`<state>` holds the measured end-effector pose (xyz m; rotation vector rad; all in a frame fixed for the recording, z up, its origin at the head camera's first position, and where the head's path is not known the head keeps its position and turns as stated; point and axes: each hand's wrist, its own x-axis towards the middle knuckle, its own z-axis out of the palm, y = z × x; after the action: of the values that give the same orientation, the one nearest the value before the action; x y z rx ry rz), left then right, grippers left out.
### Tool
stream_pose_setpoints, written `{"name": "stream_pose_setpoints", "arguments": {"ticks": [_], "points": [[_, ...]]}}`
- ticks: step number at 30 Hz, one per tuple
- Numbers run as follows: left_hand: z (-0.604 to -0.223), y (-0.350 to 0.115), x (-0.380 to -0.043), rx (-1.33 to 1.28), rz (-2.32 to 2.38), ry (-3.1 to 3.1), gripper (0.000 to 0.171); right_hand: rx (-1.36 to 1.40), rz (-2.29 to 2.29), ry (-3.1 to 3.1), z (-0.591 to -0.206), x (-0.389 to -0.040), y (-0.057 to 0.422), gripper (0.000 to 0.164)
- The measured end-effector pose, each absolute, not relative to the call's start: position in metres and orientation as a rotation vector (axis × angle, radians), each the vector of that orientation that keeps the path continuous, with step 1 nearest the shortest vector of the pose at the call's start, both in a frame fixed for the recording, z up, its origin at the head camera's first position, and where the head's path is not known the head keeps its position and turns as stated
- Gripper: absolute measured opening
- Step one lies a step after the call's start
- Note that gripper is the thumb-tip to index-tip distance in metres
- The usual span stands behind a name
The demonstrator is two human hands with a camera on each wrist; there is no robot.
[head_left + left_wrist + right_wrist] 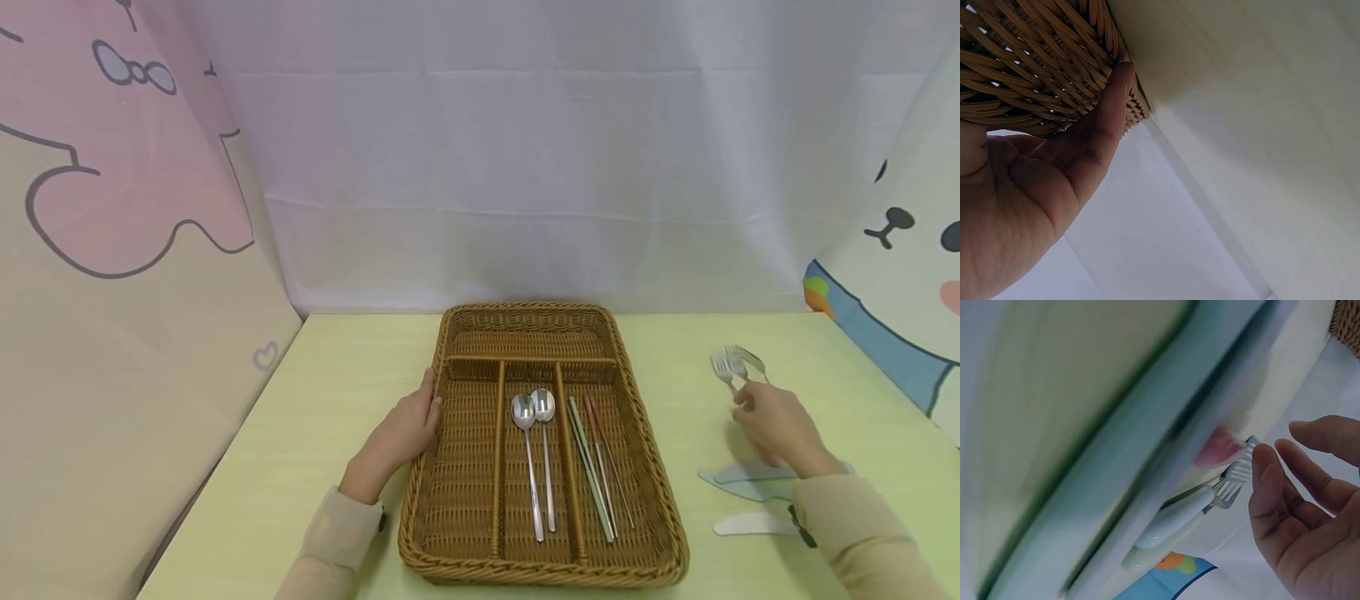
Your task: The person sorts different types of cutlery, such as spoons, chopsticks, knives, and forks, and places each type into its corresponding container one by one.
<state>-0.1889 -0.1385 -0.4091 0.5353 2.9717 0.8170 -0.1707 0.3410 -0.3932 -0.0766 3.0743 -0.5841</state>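
Observation:
A brown wicker cutlery basket [555, 575] with divided compartments lies in the middle of the table. My left hand [401, 425] rests against its left side, fingers [1107, 125] fairly straight along the weave. Two metal spoons [543, 408] lie in the middle long compartment. Chopsticks, green [588, 467] and red-ended [592, 421], fill the right one. At the right, my right hand [776, 421] hovers over several forks [738, 362] with metal heads. In the right wrist view its fingers bend loosely, thumb apart, nothing between them; a pink handle [1219, 448] and a white handle [1175, 519] show beyond.
Several pastel knives lie below the right hand, among them a white knife [753, 523] and a pale blue knife [750, 485]. A white curtain [525, 167] hangs behind the yellow-green table [330, 383]. Cartoon-printed cloths flank both sides.

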Motion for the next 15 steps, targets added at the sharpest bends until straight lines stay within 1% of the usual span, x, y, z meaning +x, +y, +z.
{"name": "stream_pose_setpoints", "arguments": {"ticks": [9,15], "points": [[-0.410,-0.139,-0.189,0.549,0.814,2.990,0.055,0.025,-0.523,3.027,-0.394,-0.172,0.351,0.023],[-0.410,-0.138,-0.188,0.566,0.793,3.010,0.055,0.071,-0.494,2.974,-0.395,-0.174,0.353,0.025]]}}
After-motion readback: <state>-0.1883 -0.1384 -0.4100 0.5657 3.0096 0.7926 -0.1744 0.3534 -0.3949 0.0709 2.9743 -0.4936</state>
